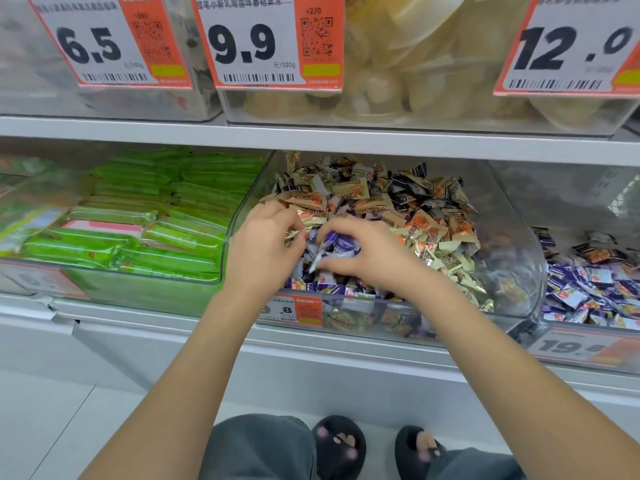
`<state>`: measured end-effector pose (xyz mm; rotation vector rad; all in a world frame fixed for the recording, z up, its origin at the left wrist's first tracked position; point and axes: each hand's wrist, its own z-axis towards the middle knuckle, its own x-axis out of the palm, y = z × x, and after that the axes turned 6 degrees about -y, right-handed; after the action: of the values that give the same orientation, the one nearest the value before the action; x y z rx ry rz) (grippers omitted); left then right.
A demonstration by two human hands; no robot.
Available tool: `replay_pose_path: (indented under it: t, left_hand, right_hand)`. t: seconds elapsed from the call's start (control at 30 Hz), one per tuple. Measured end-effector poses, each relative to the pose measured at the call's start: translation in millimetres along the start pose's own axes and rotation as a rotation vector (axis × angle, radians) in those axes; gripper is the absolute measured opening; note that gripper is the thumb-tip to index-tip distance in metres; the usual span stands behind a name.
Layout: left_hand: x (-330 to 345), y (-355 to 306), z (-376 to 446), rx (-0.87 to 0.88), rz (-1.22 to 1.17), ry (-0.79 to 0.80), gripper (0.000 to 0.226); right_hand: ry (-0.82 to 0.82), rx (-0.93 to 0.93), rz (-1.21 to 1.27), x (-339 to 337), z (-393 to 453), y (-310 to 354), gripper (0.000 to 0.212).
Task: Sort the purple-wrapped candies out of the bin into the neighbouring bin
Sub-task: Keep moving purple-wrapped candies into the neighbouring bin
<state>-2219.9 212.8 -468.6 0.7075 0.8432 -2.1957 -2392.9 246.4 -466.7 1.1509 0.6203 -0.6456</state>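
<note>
Partly done: right hand (363, 251) pinches purple candies (332, 245), left hand (266, 244) grips a tan wrapper (294, 233) beside it; neighbouring bin (540, 271) to the right already holds purple ones, w/ many left under both hands.

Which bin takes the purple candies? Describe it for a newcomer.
On the lower shelf, pass the middle bin, where both hands dig. The next bin rightward is it: mostly purple wrappers, not tan ones.
</note>
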Motion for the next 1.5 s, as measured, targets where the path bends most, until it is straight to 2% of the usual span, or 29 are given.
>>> replay_pose_path:
  t: [0.17,0.37,0.67,0.8,0.9,1.07,1.2,1.3,1.33,1.4,1.47,1.5]
  left_hand:
    - [-2.0,0.3,0.1,-0.033,-0.103,0.045,0.006]
    - [-3.3,-9.9,-1.6,-0.034,-0.17,0.114,0.006]
    - [6.3,-62.1,-0.1,0.159,-0.117,0.102,0.01]
    - [16.8,-93.6,-4.4,0.232,-0.124,0.201,0.016]
    - [27.6,-112.9,-7.8,0.288,-0.115,0.299,0.019]
    - [42.7,-128.1,-13.3,0.367,-0.055,0.416,0.022]
    - [48.1,-127.6,-11.2,0.348,-0.071,0.435,0.018]
    - [49.5,-127.6,-8.7,0.326,-0.083,0.425,0.015]
    - [49.7,-126.9,-8.1,0.32,-0.086,0.422,0.015]
    - [49.6,-124.7,-7.3,0.305,-0.088,0.425,0.014]
    - [48.0,-121.2,-6.3,0.289,-0.087,0.423,0.014]
    - [46.5,-118.5,-5.7,0.277,-0.088,0.417,0.013]
  right_hand:
    - [-0.206,0.171,0.466,-28.8,-1.6,0.7,0.019]
    - [-0.332,0.349,0.742,-54.5,-13.3,-6.9,0.009]
    - [-0.66,0.447,0.735,-109.8,-53.5,-25.9,0.008]
    - [-0.802,0.511,0.782,-138.5,-81.0,-43.1,0.011]
    - [-0.862,0.599,0.641,-160.3,-107.0,-66.6,0.003]
    - [-0.576,0.756,0.3,-178.2,-140.3,-99.0,0.027]
    - [-0.498,0.762,0.176,-188.3,-146.8,-105.2,0.037]
    - [-0.488,0.657,-0.002,-187.5,-146.7,-106.5,0.032]
    - [-0.438,0.591,-0.072,-185.6,-146.0,-107.7,0.028]
    - [-0.165,0.528,-0.14,-177.0,-142.8,-109.0,0.034]
    - [0.251,0.598,-0.216,-164.2,-137.7,-113.9,0.055]
    - [0.383,0.63,-0.301,-159.1,-134.8,-117.1,0.059]
